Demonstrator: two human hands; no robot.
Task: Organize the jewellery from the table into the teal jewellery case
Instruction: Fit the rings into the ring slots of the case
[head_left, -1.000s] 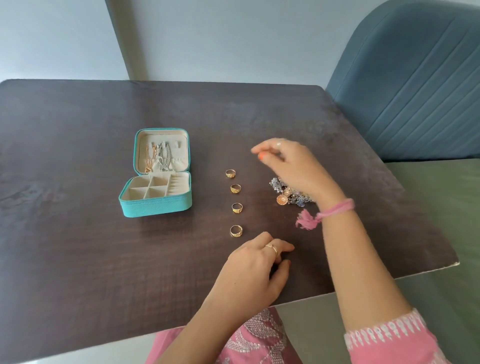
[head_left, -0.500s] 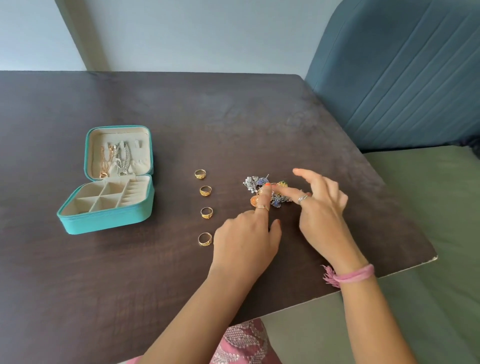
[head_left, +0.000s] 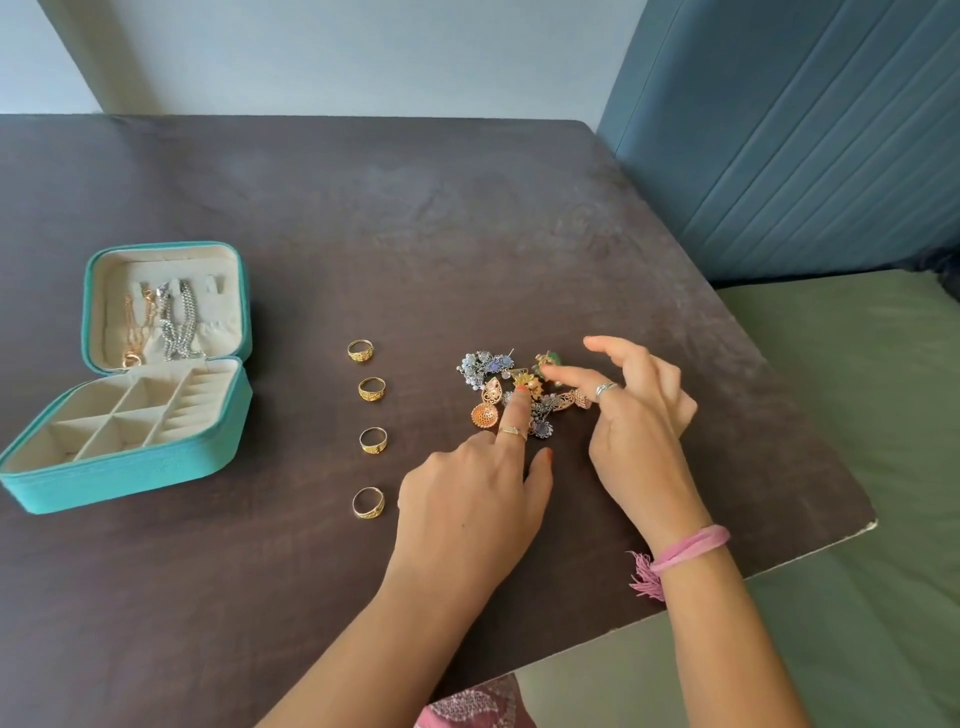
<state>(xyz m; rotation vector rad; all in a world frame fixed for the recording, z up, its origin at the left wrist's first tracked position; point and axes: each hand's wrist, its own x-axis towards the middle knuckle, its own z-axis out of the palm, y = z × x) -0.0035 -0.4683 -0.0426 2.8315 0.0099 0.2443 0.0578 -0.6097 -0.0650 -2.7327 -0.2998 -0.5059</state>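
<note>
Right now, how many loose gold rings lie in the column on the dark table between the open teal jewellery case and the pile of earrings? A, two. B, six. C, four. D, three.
C: four gold rings lie in a column on the dark table, between the teal jewellery case and the pile of earrings.

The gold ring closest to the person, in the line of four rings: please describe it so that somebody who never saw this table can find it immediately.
On the dark table, between the open teal jewellery case and the heap of earrings, four gold rings lie in a line. The wanted ring is the last one at the near end, just beside the left hand. Unlike its neighbour, nothing lies below it.
</note>
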